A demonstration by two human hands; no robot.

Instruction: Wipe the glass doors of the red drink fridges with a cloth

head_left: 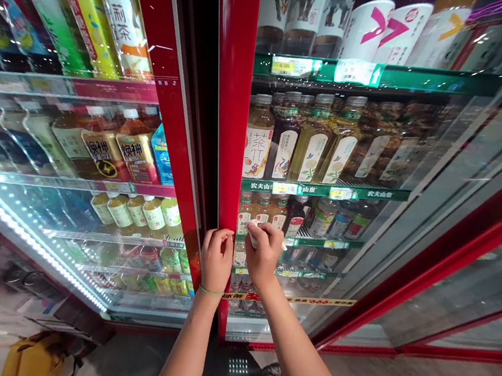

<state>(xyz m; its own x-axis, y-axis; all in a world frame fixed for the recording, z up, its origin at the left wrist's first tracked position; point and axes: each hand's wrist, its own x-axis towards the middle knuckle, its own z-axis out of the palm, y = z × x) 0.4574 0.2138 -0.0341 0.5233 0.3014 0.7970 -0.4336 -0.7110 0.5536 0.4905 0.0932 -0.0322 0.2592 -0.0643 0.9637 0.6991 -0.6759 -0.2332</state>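
Observation:
My right hand (pixel 264 252) is closed on a crumpled white tissue (pixel 284 247), parts of which poke out beside the fingers. It is at the glass door of the right drinks fridge, in front of the lower bottle rows. Close by, my left hand (pixel 217 260) is at the red door frame (pixel 231 149), with its fingers curled in. Whatever those fingers hold, if anything, is hidden. A thin band (pixel 211 291) circles the left wrist. Behind the glass, tea bottles (pixel 314 141) stand on a green-edged shelf (pixel 324 189).
On the left is a second fridge with bottles (pixel 100 145) on several shelves and a bright light strip (pixel 34 241). A yellow bag (pixel 35 357) is on the floor at lower left. Another red frame (pixel 446 236) slants along the right. A yellow printed strip (pixel 323 301) crosses the glass low down.

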